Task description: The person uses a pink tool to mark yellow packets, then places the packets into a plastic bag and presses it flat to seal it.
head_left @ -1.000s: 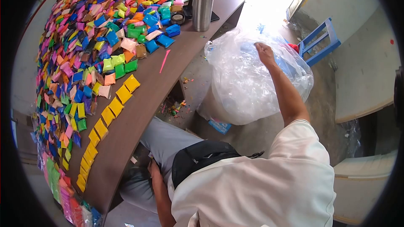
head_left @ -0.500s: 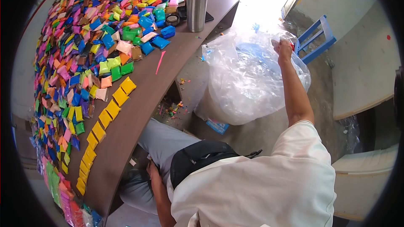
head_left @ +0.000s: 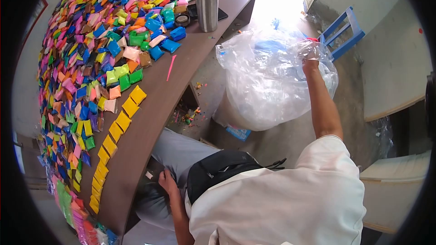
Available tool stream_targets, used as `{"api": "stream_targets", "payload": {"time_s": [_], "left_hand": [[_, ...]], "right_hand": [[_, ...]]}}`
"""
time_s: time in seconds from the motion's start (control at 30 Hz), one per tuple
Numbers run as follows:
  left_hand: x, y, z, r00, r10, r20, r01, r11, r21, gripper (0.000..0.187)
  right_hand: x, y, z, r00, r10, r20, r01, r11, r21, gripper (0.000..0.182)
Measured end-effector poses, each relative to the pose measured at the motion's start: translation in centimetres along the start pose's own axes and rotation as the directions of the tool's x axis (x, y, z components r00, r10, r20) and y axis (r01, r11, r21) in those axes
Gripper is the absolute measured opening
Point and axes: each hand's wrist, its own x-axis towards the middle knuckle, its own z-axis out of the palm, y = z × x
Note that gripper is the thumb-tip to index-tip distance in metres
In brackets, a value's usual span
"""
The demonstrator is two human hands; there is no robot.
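Observation:
My right hand (head_left: 310, 55) is at the mouth of a large clear plastic bag (head_left: 268, 104), with the film veiling its fingers. A small red thing (head_left: 311, 40) shows at its fingertips, too blurred to name. My left hand (head_left: 168, 181) rests by my thigh, fingers loosely bent, holding nothing that I can see. Beside me on the brown table (head_left: 156, 95) lies a slanting row of yellow packets (head_left: 116, 131). Behind that row spreads a big heap of small packets (head_left: 95, 41) in many colours.
A steel flask (head_left: 207, 7) stands near the table edge, with a dark lid (head_left: 182, 20) beside it. A pink strip (head_left: 171, 68) lies on the tabletop. Past the bag is a blue chair or stool (head_left: 343, 34). Colourful scraps (head_left: 190, 117) litter the floor under the table.
My right hand has gone from above the bag's edge to behind its clear film, and the red thing now shows beyond the fingers. My left hand has shifted slightly; the view has moved a little.

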Motion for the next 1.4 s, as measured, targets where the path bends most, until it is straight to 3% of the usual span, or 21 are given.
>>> {"api": "stream_targets", "payload": {"time_s": [0.03,0.07,0.1,0.13,0.23,0.3,0.37,0.43,0.5,0.57,0.7,0.83,0.9,0.97,1.17,1.2,1.3,1.4], "left_hand": [[0.4,1.8,-0.1,0.998,-0.008,0.066,0.012,0.998,-0.065,0.039],[1.0,3.8,-0.1,0.991,-0.010,0.132,0.028,0.991,-0.129,0.039],[1.6,6.2,0.0,0.981,-0.011,0.196,0.049,0.981,-0.190,0.040],[2.3,9.4,0.2,0.963,0.083,0.257,-0.041,0.985,-0.167,0.043],[3.9,20.4,1.5,0.819,0.342,0.461,-0.302,0.940,-0.159,0.042],[4.2,26.0,3.7,0.690,0.524,0.500,-0.499,0.844,-0.196,0.038],[3.7,29.7,6.3,0.590,0.652,0.476,-0.580,0.752,-0.312,0.036],[2.8,31.6,7.9,0.547,0.632,0.549,-0.618,0.747,-0.244,0.037],[2.4,32.7,9.8,0.478,0.637,0.605,-0.673,0.708,-0.215,0.038],[2.3,32.2,11.4,0.390,0.651,0.651,-0.735,0.646,-0.206,0.040],[1.5,33.4,12.8,0.343,0.642,0.685,-0.773,0.608,-0.183,0.043],[0.8,35.6,14.7,0.273,0.652,0.707,-0.728,0.621,-0.291,0.041],[0.6,36.1,15.4,0.262,0.652,0.711,-0.702,0.635,-0.323,0.040],[0.3,35.9,15.8,0.285,0.584,0.760,-0.738,0.640,-0.216,0.038],[0.3,33.0,18.7,0.287,0.548,0.786,-0.729,0.657,-0.192,0.033],[0.3,32.8,18.8,0.286,0.542,0.790,-0.709,0.674,-0.206,0.032],[0.2,31.7,19.4,0.305,0.645,0.701,-0.675,0.665,-0.318,0.032],[1.2,31.0,18.4,0.381,0.340,0.860,-0.459,0.877,-0.144,0.036]], "right_hand": [[0.8,1.0,-0.9,0.969,-0.230,0.093,0.246,0.937,-0.247,0.013],[1.4,1.8,-1.8,0.879,-0.413,0.237,0.476,0.757,-0.447,0.010],[-1.0,0.8,0.2,0.966,-0.223,0.130,0.249,0.936,-0.247,0.009],[-3.8,-0.5,2.6,1.000,-0.020,0.015,0.020,1.000,0.013,0.008],[-6.2,-0.1,4.9,0.992,-0.051,0.112,0.067,0.988,-0.140,0.011],[-6.9,0.1,5.7,0.994,-0.004,0.107,0.045,0.923,-0.383,0.018],[-7.5,0.1,5.7,0.970,0.052,0.238,0.071,0.873,-0.482,0.017],[-8.2,0.2,6.5,0.887,-0.164,0.431,0.399,0.742,-0.539,0.024],[-8.8,-0.3,7.6,0.886,-0.172,0.431,0.412,0.719,-0.559,0.031],[-10.1,-0.9,8.8,0.974,0.029,0.227,0.100,0.838,-0.536,0.037],[-10.7,0.5,8.2,0.958,-0.014,0.287,0.210,0.715,-0.667,0.040],[-12.3,0.7,9.8,0.975,-0.021,0.220,0.162,0.745,-0.647,0.041],[-11.5,2.0,9.8,0.966,-0.105,0.238,0.250,0.628,-0.737,0.043],[-11.5,2.3,9.9,0.941,-0.140,0.308,0.332,0.555,-0.763,0.047],[-11.1,3.7,9.8,0.980,0.094,0.175,0.065,0.684,-0.726,0.045],[-11.1,3.3,9.8,0.981,0.111,0.160,0.051,0.648,-0.760,0.036],[-11.0,0.9,10.3,0.934,-0.062,0.352,0.338,0.471,-0.815,0.048],[-10.6,0.4,9.7,0.873,-0.175,0.456,0.483,0.436,-0.759,0.047]]}}
